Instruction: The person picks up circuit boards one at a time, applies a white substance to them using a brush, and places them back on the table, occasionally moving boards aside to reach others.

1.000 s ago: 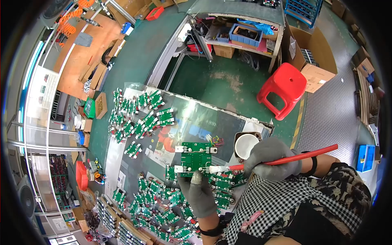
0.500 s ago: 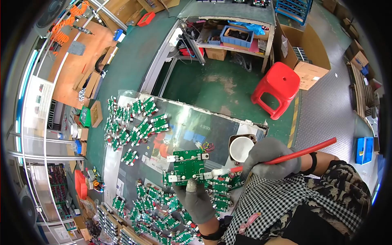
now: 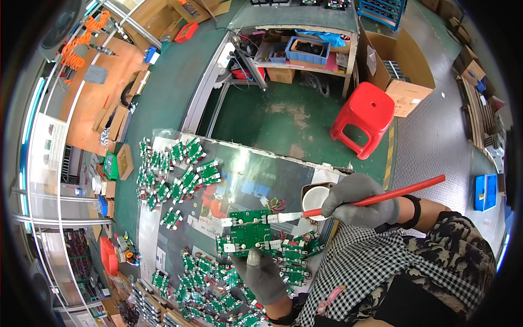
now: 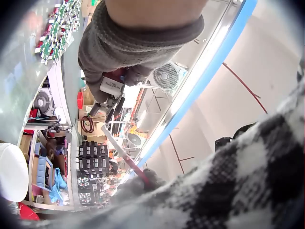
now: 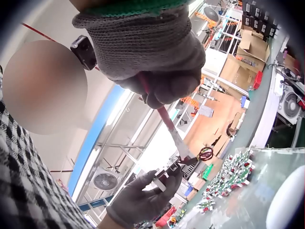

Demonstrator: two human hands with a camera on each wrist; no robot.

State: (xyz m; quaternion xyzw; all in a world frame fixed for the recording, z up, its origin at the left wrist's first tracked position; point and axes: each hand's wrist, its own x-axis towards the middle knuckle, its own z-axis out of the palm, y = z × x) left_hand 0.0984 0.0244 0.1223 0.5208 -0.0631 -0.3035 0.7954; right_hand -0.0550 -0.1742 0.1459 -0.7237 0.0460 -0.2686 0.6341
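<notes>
My gloved left hand point(image 3: 262, 278) grips a green circuit board point(image 3: 249, 235) by its near edge, thumb on top. White blocks sit along the board's sides, and coloured wires point(image 3: 277, 204) stick out at its far right. In my gloved right hand point(image 3: 362, 201) is a red-handled brush point(image 3: 406, 191), pointing left. Its whitish tip overlaps the board's far right corner in the head view. The right wrist view shows the brush point(image 5: 177, 140) slanting down to the board held by the left hand point(image 5: 143, 202). A white cup point(image 3: 306, 200) stands behind the brush.
Many similar boards point(image 3: 210, 171) lie on the table at the far left, and more point(image 3: 201, 283) lie nearer, left of my left hand. A red stool point(image 3: 373, 109) stands on the floor beyond the table. Farther back are a carton point(image 3: 411, 92) and a shelf with a blue bin point(image 3: 308, 52).
The brush tip has moved from the board's near right corner to its far right corner. The board has shifted left and down in the head view. Both hands keep their holds.
</notes>
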